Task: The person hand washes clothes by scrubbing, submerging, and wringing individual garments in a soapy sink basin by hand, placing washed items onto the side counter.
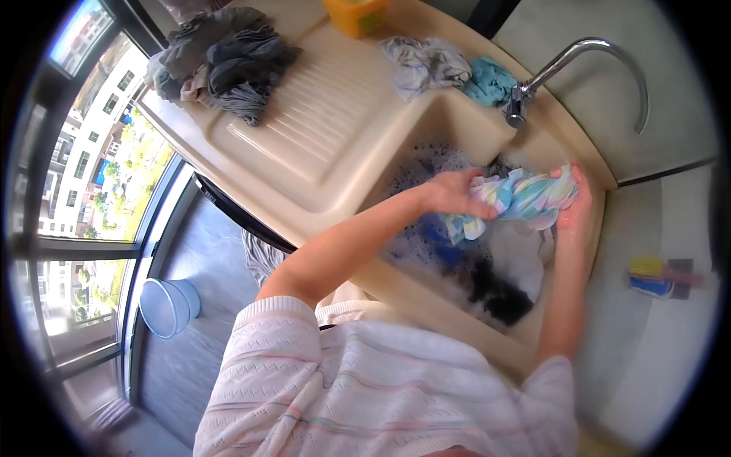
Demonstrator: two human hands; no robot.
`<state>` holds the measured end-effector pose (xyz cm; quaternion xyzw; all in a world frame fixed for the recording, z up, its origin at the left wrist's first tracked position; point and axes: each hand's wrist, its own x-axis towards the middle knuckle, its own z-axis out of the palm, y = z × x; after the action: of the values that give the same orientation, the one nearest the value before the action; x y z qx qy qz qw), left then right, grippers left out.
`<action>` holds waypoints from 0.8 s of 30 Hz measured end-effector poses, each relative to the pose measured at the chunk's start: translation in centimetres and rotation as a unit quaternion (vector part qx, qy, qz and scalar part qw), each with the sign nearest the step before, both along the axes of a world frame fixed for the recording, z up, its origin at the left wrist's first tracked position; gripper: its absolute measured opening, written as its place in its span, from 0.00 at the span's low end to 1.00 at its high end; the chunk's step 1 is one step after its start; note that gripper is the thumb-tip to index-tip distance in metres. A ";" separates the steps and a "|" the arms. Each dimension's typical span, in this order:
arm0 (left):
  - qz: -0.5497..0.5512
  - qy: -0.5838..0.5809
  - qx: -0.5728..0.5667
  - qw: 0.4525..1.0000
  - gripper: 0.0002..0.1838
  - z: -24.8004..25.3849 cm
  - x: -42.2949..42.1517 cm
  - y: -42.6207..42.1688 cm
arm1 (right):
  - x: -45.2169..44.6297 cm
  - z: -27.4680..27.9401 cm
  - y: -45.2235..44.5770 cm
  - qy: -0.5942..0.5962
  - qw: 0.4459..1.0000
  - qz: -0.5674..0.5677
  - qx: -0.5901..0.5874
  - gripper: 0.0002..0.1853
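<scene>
A twisted pastel cloth (525,196) in blue, yellow and pink is stretched between my two hands above the soapy water. My left hand (461,194) is wrapped round its left end, and a loose fold hangs below. At the other end, my right hand (575,199) grips the cloth near the basin's right wall. Under the cloth, the basin (426,293) holds foamy water (411,247) with a black garment (499,293), a white garment (518,255) and a blue piece of cloth (449,251) in it.
A curved metal faucet (571,53) rises behind the basin. Teal cloth (491,80) and pale cloth (426,65) lie on the rim. Dark clothes (228,61) are heaped by the ribbed washboard (304,122). A yellow container (358,15) stands behind; a blue bucket (169,306) is on the floor.
</scene>
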<state>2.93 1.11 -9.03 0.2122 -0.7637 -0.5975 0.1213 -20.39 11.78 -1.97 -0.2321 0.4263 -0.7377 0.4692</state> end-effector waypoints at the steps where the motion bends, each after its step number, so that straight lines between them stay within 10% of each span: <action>1: -0.012 0.132 0.079 0.988 0.43 0.5 0.2 0.5 | 1.7 1.2 -0.9 -0.001 0.998 0.046 -0.051 0.11; 10: 0.137 0.180 0.112 0.968 0.23 8.8 8.8 -4.1 | 8.6 3.2 -7.3 0.004 0.998 0.046 -0.053 0.25; 14: 0.265 0.091 -0.147 0.948 0.24 11.7 16.8 -11.4 | 6.9 -2.4 -4.5 0.092 0.983 0.116 0.107 0.23; 18: 0.402 -0.143 -0.409 0.807 0.27 16.3 24.0 -16.9 | 3.4 -6.7 0.4 0.163 0.942 0.091 0.279 0.21; 21: 0.398 -0.256 -0.611 0.634 0.35 11.9 29.7 -24.8 | -1.1 -9.0 4.0 0.239 0.904 0.000 0.353 0.22; 24: 0.370 -0.329 -0.638 0.590 0.37 1.8 37.2 -32.4 | -6.3 -12.6 7.7 0.420 0.790 -0.073 0.441 0.26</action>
<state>40.16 -31.28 -7.20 0.5265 -0.7934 0.2493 0.1766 -26.64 19.43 -14.57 -0.2556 0.8759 -0.3313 0.2403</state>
